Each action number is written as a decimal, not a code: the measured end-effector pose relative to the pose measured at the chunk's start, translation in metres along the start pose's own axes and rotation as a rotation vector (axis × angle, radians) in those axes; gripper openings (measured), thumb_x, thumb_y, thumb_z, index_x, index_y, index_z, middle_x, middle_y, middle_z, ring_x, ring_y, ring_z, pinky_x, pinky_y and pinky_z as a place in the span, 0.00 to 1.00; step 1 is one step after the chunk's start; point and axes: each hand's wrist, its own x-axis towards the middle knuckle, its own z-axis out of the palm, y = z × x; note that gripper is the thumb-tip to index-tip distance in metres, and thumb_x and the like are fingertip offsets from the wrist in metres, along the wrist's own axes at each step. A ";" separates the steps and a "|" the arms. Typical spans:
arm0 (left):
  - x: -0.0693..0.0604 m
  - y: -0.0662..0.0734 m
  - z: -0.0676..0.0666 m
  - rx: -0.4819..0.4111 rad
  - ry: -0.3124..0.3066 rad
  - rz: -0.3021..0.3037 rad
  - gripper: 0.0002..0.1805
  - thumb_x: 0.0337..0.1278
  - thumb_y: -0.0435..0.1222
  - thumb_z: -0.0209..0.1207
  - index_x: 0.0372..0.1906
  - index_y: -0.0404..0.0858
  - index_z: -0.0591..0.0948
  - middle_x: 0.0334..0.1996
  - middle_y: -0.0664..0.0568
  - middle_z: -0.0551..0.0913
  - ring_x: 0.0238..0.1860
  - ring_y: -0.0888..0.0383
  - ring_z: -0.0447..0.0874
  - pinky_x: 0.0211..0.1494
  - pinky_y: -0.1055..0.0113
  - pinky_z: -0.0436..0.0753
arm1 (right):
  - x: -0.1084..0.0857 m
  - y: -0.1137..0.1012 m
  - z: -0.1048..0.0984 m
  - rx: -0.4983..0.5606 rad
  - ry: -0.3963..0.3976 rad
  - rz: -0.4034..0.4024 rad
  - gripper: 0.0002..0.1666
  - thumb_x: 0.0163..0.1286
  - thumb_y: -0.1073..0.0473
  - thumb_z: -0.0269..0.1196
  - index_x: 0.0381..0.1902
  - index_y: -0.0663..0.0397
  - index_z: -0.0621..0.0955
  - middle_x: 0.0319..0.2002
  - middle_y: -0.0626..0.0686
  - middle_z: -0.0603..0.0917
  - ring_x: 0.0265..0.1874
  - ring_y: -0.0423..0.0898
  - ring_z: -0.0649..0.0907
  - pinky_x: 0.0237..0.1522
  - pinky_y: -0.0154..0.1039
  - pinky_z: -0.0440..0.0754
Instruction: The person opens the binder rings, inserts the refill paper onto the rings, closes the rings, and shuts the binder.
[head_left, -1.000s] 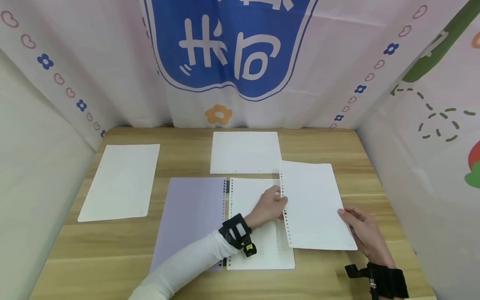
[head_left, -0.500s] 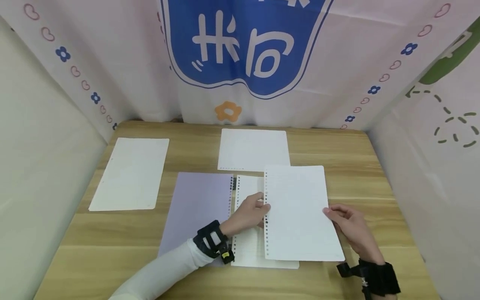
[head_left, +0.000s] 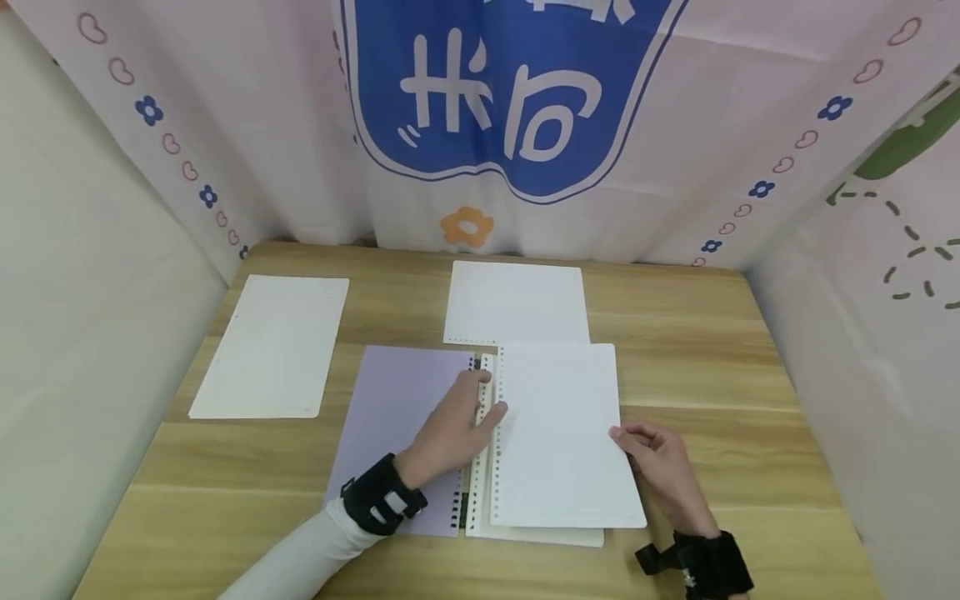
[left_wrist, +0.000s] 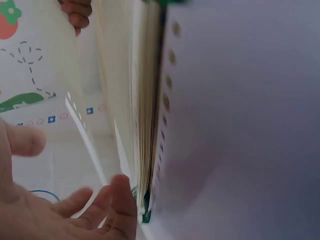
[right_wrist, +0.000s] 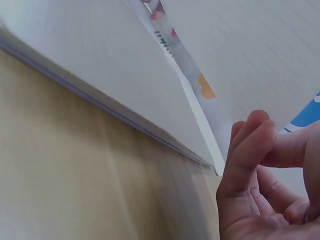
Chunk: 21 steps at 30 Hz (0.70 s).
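A loose-leaf notebook lies opened flat, its purple cover (head_left: 397, 400) on the left and its lined page stack (head_left: 547, 536) on the right. My right hand (head_left: 663, 467) pinches the right edge of a white punched sheet (head_left: 562, 433), which is held above that stack. In the right wrist view, thumb and fingertips meet on the lined sheet (right_wrist: 245, 60). My left hand (head_left: 450, 425) is by the sheet's punched edge, over the binding, thumb apart from the fingers. The left wrist view shows the left hand (left_wrist: 75, 200) with nothing between its fingers, beside the green binding clip (left_wrist: 146, 216).
One white sheet (head_left: 270, 346) lies at the left of the wooden table (head_left: 712, 375). Another sheet (head_left: 517, 300) lies crosswise behind the notebook, close to the page stack's top edge. Printed cloth (head_left: 300, 167) hangs at the back, with cloth walls on both sides.
The punched sheet has moved left over the page stack, carried by my right hand. My left hand has let go of its punched edge and moved to the binding. The view has shifted slightly.
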 end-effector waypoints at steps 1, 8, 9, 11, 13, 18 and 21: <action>-0.002 -0.001 -0.001 0.056 0.004 0.028 0.35 0.81 0.50 0.54 0.79 0.34 0.64 0.71 0.40 0.72 0.63 0.47 0.76 0.63 0.50 0.80 | -0.001 0.001 0.004 0.004 0.003 0.005 0.19 0.77 0.53 0.70 0.52 0.65 0.86 0.38 0.46 0.93 0.38 0.41 0.88 0.40 0.34 0.86; -0.007 -0.008 -0.003 0.274 -0.062 0.104 0.37 0.82 0.51 0.52 0.83 0.33 0.63 0.85 0.38 0.55 0.76 0.32 0.60 0.73 0.33 0.67 | -0.002 0.006 0.022 0.004 0.015 0.030 0.19 0.76 0.54 0.70 0.52 0.67 0.86 0.37 0.50 0.93 0.34 0.43 0.88 0.37 0.35 0.86; -0.007 -0.009 -0.004 0.295 -0.075 0.102 0.38 0.83 0.52 0.51 0.83 0.34 0.62 0.86 0.38 0.53 0.77 0.31 0.58 0.73 0.32 0.66 | -0.002 0.006 0.024 0.002 0.020 0.026 0.19 0.76 0.54 0.70 0.52 0.67 0.86 0.37 0.51 0.93 0.34 0.43 0.88 0.37 0.35 0.86; -0.007 -0.010 -0.004 0.336 -0.100 0.089 0.38 0.83 0.53 0.48 0.84 0.35 0.60 0.87 0.40 0.50 0.79 0.31 0.56 0.75 0.31 0.65 | -0.001 0.007 0.027 0.001 0.022 0.020 0.19 0.75 0.54 0.71 0.51 0.67 0.86 0.37 0.51 0.93 0.35 0.43 0.88 0.38 0.35 0.86; -0.006 -0.010 -0.005 0.362 -0.112 0.075 0.38 0.84 0.54 0.47 0.85 0.36 0.59 0.88 0.41 0.49 0.80 0.31 0.54 0.76 0.30 0.63 | 0.000 0.007 0.029 0.006 0.017 0.018 0.18 0.75 0.54 0.71 0.50 0.67 0.87 0.37 0.52 0.93 0.36 0.43 0.88 0.39 0.35 0.87; -0.002 -0.012 -0.007 0.389 -0.120 0.050 0.37 0.84 0.53 0.45 0.85 0.37 0.60 0.87 0.41 0.51 0.81 0.30 0.53 0.77 0.29 0.59 | 0.000 0.007 0.031 0.011 0.000 0.016 0.18 0.76 0.54 0.70 0.50 0.67 0.86 0.38 0.53 0.93 0.35 0.44 0.89 0.38 0.35 0.87; -0.001 -0.012 -0.008 0.397 -0.114 0.044 0.36 0.84 0.52 0.46 0.84 0.37 0.62 0.87 0.41 0.53 0.81 0.30 0.52 0.77 0.29 0.58 | -0.001 0.007 0.031 0.006 -0.005 0.018 0.19 0.76 0.54 0.70 0.51 0.67 0.86 0.38 0.53 0.93 0.35 0.44 0.89 0.37 0.35 0.86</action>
